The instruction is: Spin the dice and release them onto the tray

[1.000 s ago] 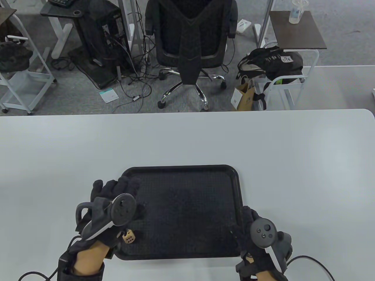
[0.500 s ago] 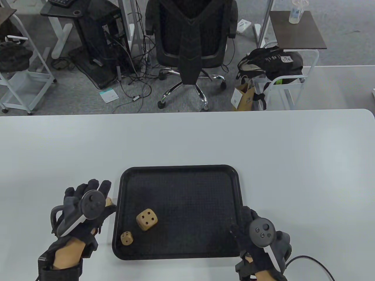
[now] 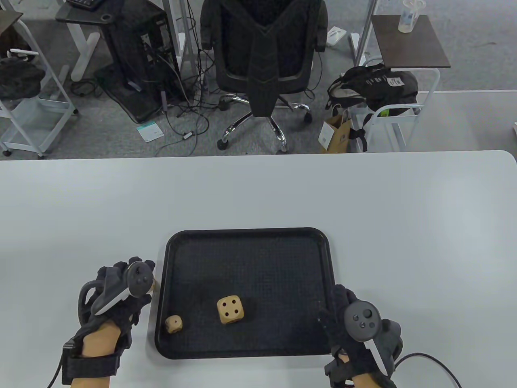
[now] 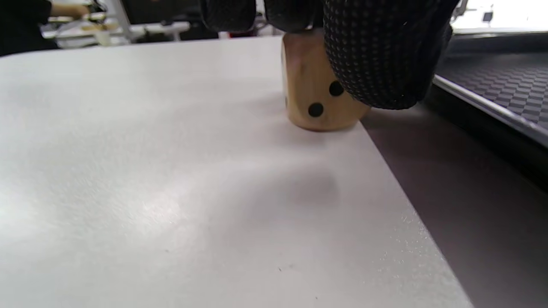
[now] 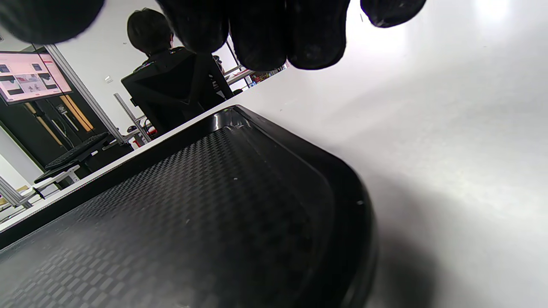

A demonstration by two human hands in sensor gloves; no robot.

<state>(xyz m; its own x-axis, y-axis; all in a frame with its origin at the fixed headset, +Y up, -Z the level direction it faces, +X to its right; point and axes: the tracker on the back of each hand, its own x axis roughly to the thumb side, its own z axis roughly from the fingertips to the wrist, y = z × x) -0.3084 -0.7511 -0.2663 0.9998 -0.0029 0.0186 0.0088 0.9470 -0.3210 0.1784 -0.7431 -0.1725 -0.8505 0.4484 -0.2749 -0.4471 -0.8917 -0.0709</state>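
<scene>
Two wooden dice lie on the black tray (image 3: pixel 247 233): a big die (image 3: pixel 230 310) near the middle of the front half, showing four dots on top, and a small die (image 3: pixel 173 324) near the front left corner, well apart from the big one. A third die (image 4: pixel 314 92) stands on the white table (image 3: pixel 258 190) just beside the left edge of the tray. The left hand (image 3: pixel 121 295) is over this die and its fingers (image 4: pixel 376 55) are curled around it from above, so it grips the die against the table. The right hand (image 3: pixel 355 323) rests at the front right corner of the tray, fingers loose, holding nothing.
</scene>
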